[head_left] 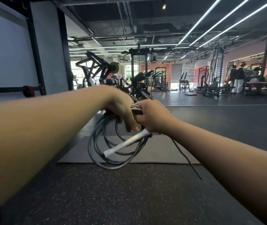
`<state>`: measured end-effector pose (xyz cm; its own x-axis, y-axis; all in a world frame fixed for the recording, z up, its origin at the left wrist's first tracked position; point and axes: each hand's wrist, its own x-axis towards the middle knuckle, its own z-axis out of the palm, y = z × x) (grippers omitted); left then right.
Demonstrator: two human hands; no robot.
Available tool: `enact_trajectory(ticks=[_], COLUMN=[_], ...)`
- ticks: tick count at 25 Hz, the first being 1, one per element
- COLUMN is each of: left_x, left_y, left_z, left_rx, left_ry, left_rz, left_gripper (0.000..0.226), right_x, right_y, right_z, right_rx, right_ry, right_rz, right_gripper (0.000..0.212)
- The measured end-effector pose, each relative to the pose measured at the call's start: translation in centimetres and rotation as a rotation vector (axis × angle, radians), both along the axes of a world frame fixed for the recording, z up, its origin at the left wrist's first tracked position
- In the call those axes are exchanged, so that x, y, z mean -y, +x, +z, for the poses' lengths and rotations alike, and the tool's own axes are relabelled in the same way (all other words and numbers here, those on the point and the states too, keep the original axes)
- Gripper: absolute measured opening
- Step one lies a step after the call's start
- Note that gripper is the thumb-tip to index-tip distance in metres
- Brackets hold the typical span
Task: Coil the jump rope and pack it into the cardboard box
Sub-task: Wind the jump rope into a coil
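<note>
Gripping the looped black jump rope [113,153] in my left hand [121,109], I clamp its white plastic handle [126,143] with my right hand [152,117], above a grey floor mat [158,151]; black gym machines [139,78] stand beyond.

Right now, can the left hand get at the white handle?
Probably yes. The white handle hangs free just below the left hand, but that hand's grip is full of rope coils, so it must let go first.

Both hands grip coiled jump rope [113,150]
</note>
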<state>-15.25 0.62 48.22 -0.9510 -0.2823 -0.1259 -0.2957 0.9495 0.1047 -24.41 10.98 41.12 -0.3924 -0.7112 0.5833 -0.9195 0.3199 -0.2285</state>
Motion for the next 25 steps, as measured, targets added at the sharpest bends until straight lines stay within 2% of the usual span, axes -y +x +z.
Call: enact_trajectory(ticks=[2,4,6,8,11,14,16,18,21,23,25], left_x=[0.3,0.6,1.1,1.3,1.1,0.9,1.4,2.6,5.1,6.7,7.5], left_y=[0.0,-0.1,0.2,0.5,0.8,1.1,1.5,2.0,2.9,3.9,4.8], left_z=[-1.9,-3.1,-3.6,-4.0,-4.2,-3.5,-3.2,-3.4,-3.7,-3.8,-3.9], left_rx=[-0.01,-0.08,-0.204,-0.303,-0.407,-0.448,-0.451,-0.491,-0.622,-0.771,-0.957], left_ry=[0.157,0.329,0.384,0.428,0.504,0.514,0.518,0.535,0.616,0.765,0.947], left_rz=[0.001,0.012,0.011,-0.016,-0.097,-0.147,-0.156,-0.166,-0.144,-0.104,-0.028], left_gripper=[0.036,0.044,0.044,0.04,0.052,0.043,0.038,0.037,0.045,0.036,0.032], right_x=[-0.1,-0.2,-0.3,-0.8,-1.5,-2.6,-3.7,-4.8,-6.6,-7.9,-9.3], right_y=[-0.2,-0.4,-0.8,-1.5,-2.5,-3.1,-3.4,-4.1,-5.7,-6.8,-7.8], right_z=[0.0,-0.1,0.1,1.1,2.5,2.6,2.9,3.4,3.2,2.3,1.1], right_rx=[-0.069,-0.106,-0.09,-0.025,0.133,0.457,0.624,0.646,0.575,0.586,0.667], right_ry=[0.02,0.039,0.049,0.074,0.191,0.226,0.184,0.129,0.125,0.1,-0.021], right_rz=[0.009,0.01,0.016,0.025,0.098,0.228,0.321,0.326,0.24,0.191,0.18], right_gripper=[0.038,0.03,0.019,0.023,0.026,0.037,0.032,0.031,0.039,0.039,0.038])
